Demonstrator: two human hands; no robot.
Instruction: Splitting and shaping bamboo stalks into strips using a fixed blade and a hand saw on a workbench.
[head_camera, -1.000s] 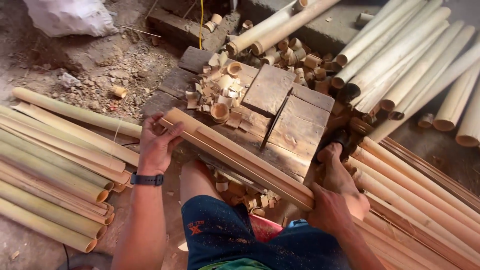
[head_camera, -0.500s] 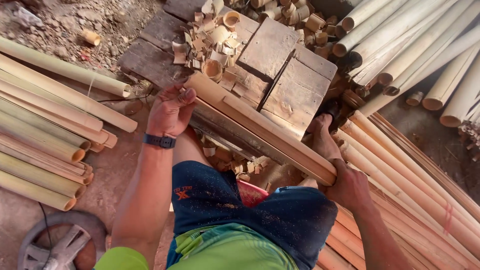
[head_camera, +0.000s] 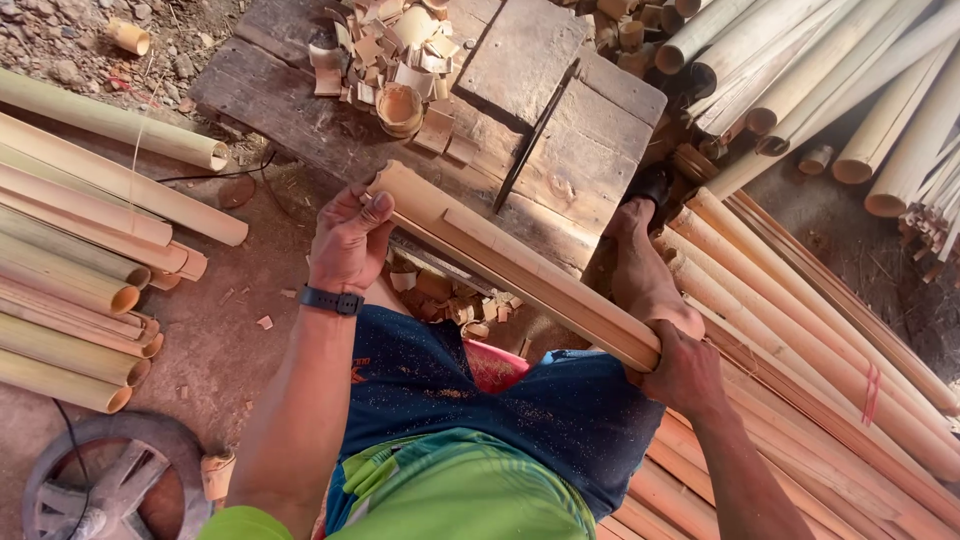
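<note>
A bundle of split bamboo slats lies across my lap, above my blue shorts. My left hand, with a black band on the wrist, grips the bundle's far left end. At the near right end, my right hand is closed around the same bundle. My bare right foot rests beside the bundle on a worn wooden block. A dark blade lies on top of the block.
Short bamboo offcuts are heaped on the block's far left side. Whole bamboo poles are stacked on the ground at left. More poles and long split slats fill the right. A round metal wheel lies at the lower left.
The view has tipped down and closer. Both hands have kept their hold on the slat bundle, and my right hand has slid nearer to the bundle's end.
</note>
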